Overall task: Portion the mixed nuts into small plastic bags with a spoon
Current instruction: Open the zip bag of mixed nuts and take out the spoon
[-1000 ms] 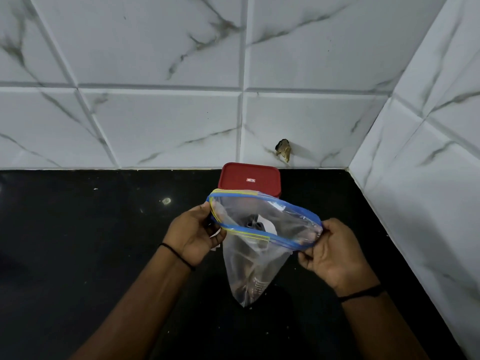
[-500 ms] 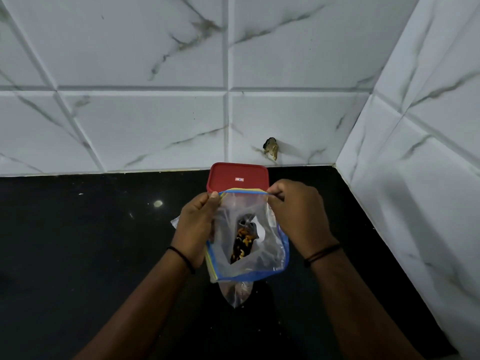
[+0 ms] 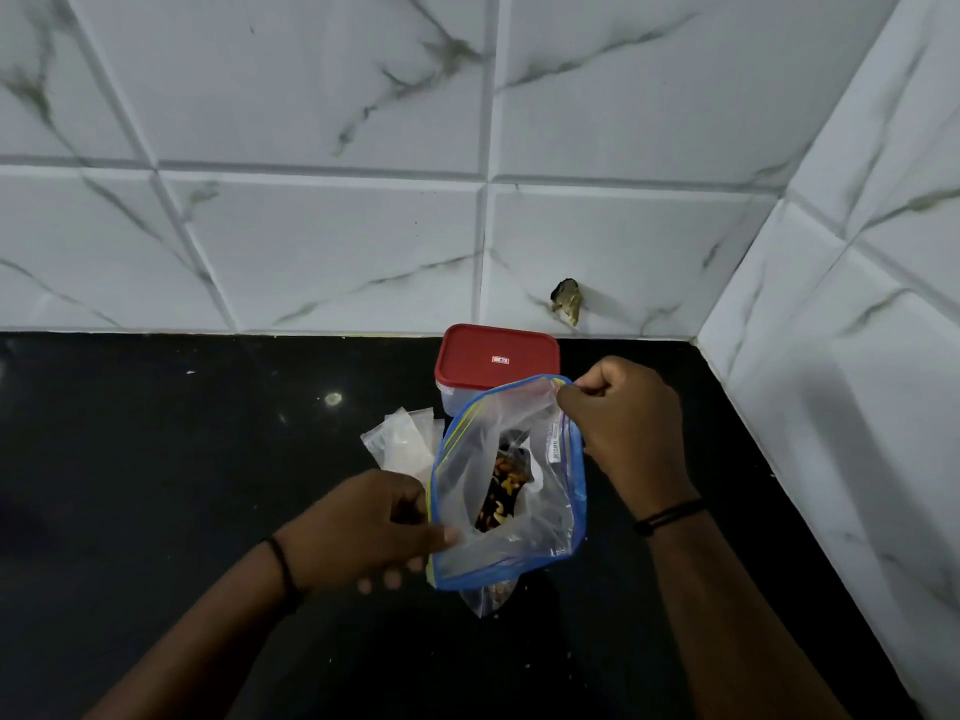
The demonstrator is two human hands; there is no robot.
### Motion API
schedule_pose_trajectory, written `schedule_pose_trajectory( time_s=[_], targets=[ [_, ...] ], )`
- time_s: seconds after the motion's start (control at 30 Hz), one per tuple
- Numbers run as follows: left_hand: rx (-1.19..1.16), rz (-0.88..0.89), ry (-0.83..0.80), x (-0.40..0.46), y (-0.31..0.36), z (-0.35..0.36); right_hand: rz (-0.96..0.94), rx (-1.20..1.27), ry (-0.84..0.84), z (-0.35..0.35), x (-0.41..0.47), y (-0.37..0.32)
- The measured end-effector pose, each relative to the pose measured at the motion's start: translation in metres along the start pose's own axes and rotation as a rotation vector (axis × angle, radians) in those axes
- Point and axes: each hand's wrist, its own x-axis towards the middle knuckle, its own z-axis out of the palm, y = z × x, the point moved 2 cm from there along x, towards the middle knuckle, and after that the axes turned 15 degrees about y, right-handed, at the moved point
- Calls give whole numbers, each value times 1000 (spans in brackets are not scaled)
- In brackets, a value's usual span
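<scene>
A clear zip bag (image 3: 519, 532) with a blue and yellow seal strip is held open above the black counter, its mouth facing me. Mixed nuts (image 3: 501, 491) show deep inside it. My right hand (image 3: 623, 423) pinches the far top edge of the mouth. My left hand (image 3: 369, 527) pinches the near left edge, thumb over the rim. Small empty plastic bags (image 3: 402, 444) lie on the counter just left of the bag. No spoon is visible.
A clear container with a red lid (image 3: 496, 361) stands behind the bag against the marble-tile wall. A second tiled wall closes the right side. The black counter (image 3: 156, 485) stretches to the left. A chipped hole (image 3: 567, 299) marks the back wall.
My left hand has slid down from the top of the mouth to its near left edge, and the bag's opening has widened. The small empty bags have come into view.
</scene>
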Motion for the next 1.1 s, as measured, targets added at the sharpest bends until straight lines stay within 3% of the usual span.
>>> schedule_pose_trajectory(
  time_s=[0.1, 0.2, 0.33, 0.43, 0.7, 0.87, 1.0, 1.1],
  targets=[
    [-133, -46, 253, 6, -1, 4, 25, 24, -50, 1, -1, 4],
    [-505, -140, 463, 17, 2, -1, 235, 247, -182, -1, -1, 8],
    [-999, -256, 466, 34, 14, 0, 632, 579, -377, -7, -9, 8],
    [-1214, -348, 434, 48, 17, 0, 881, 730, -455, -4, -20, 12],
    [-1203, -466, 255, 54, 28, -6, 1121, 811, -371, -14, -24, 30],
    [-1213, -540, 273, 57, 32, -2, 1137, 768, -355, -9, -27, 28],
    [-1083, -545, 316, 65, 21, -6, 1148, 722, -353, -5, -22, 26],
    [-1026, -564, 253, 67, 14, -12, 1200, 708, -365, -7, -18, 24]
  ],
)
